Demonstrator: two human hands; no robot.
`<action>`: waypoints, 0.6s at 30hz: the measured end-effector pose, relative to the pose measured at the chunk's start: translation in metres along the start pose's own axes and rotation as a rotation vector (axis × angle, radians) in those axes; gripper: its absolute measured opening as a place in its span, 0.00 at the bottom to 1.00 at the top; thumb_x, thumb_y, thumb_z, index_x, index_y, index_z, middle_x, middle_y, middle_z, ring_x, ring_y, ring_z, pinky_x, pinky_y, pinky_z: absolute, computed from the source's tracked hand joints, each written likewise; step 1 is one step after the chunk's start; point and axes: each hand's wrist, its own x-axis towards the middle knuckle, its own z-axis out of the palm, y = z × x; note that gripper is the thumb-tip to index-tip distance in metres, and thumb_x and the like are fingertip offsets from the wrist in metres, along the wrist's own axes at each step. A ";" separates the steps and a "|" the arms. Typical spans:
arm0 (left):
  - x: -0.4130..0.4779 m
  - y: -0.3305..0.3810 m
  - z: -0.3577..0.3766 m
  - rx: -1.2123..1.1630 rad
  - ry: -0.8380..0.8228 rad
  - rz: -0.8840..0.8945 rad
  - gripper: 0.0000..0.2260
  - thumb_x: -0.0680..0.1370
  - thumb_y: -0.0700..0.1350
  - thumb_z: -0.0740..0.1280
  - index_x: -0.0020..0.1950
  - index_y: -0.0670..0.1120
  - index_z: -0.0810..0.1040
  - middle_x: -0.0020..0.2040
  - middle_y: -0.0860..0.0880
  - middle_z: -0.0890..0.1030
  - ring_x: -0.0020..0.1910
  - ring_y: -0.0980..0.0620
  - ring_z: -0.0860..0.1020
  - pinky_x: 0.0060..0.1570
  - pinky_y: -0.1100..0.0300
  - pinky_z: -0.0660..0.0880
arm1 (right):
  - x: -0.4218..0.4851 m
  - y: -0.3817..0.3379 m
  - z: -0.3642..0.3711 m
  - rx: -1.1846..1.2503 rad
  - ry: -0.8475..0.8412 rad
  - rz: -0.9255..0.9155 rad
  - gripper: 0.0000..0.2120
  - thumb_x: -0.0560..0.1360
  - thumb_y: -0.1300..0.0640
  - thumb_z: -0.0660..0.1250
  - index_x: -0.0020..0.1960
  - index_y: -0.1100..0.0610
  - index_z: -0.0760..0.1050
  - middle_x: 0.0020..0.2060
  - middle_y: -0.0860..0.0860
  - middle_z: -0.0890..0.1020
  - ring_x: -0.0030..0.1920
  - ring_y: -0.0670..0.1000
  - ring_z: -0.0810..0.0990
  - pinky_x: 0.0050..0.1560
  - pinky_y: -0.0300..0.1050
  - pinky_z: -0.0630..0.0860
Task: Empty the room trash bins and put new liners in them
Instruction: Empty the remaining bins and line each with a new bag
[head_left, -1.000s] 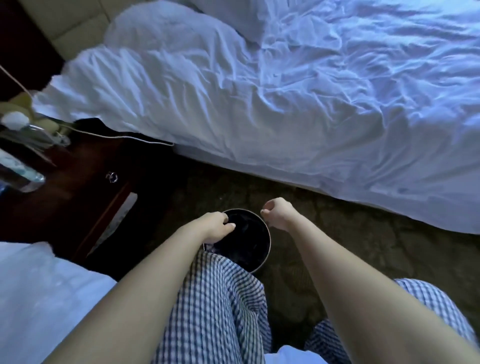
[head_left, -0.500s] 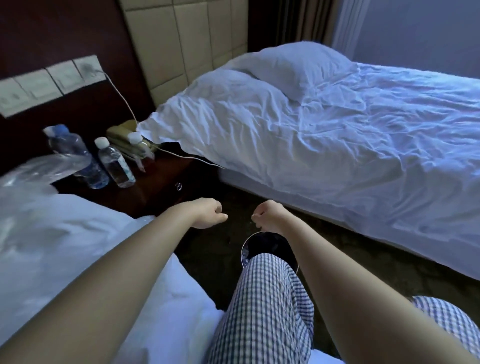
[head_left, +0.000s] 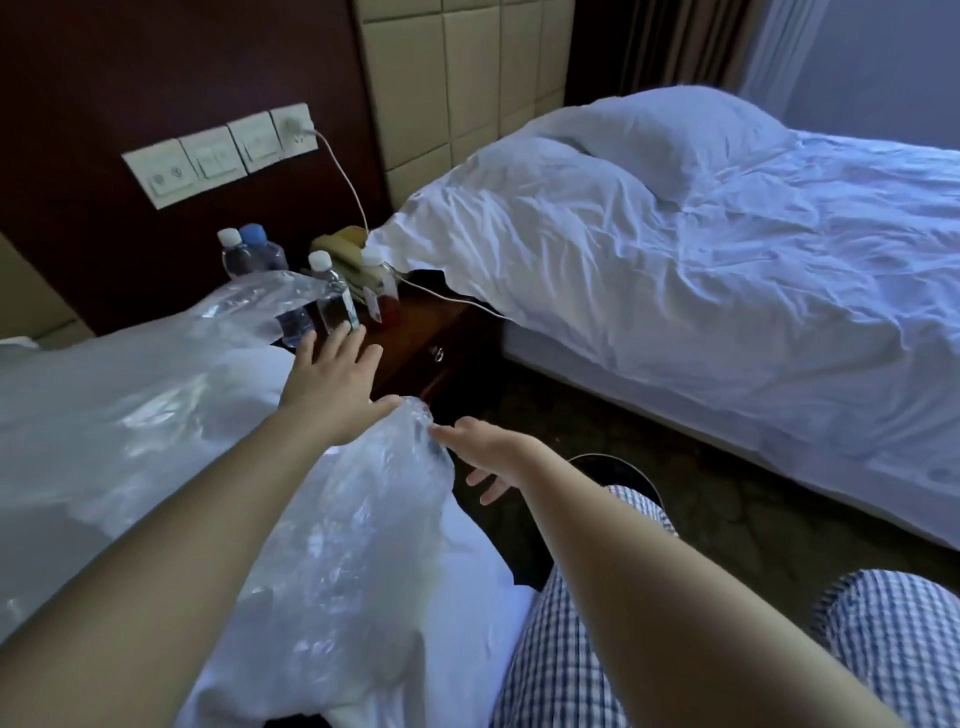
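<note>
At the edge of the near bed (head_left: 478, 587), the flimsy, slippery liner (head_left: 374, 545) likely suits pinching at its bunched tip; left grip (head_left: 332, 374) and right grip (head_left: 488, 457) are spread open, empty.

Several water bottles (head_left: 332, 296) stand on the dark counter (head_left: 415, 330) beside a rumpled white bed (head_left: 727, 291), below wall sockets (head_left: 218, 156) holding one plugged cable (head_left: 345, 171).

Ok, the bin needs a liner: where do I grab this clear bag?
Probably its bunched end, from the right with the right hand: the bag gathers into a raised tip there, while the rest lies spread on the bed.
</note>
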 end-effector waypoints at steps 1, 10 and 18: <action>-0.003 -0.007 0.000 0.016 0.038 -0.010 0.32 0.79 0.63 0.51 0.77 0.46 0.51 0.78 0.45 0.45 0.77 0.47 0.41 0.73 0.45 0.42 | 0.002 -0.002 0.008 0.021 -0.018 0.001 0.37 0.77 0.37 0.59 0.78 0.51 0.49 0.73 0.55 0.63 0.62 0.59 0.74 0.51 0.55 0.79; -0.023 -0.068 -0.002 0.092 0.200 -0.083 0.35 0.79 0.62 0.54 0.78 0.47 0.44 0.78 0.45 0.41 0.77 0.47 0.39 0.72 0.44 0.43 | 0.018 -0.021 0.063 0.162 0.066 -0.014 0.44 0.72 0.44 0.70 0.77 0.51 0.47 0.73 0.54 0.62 0.66 0.57 0.70 0.55 0.52 0.78; -0.028 -0.103 -0.007 0.067 0.258 -0.232 0.48 0.71 0.64 0.67 0.78 0.47 0.40 0.78 0.42 0.44 0.76 0.40 0.44 0.69 0.36 0.47 | 0.025 -0.037 0.070 0.053 0.175 -0.049 0.25 0.74 0.54 0.69 0.67 0.61 0.67 0.58 0.57 0.75 0.59 0.57 0.77 0.53 0.46 0.76</action>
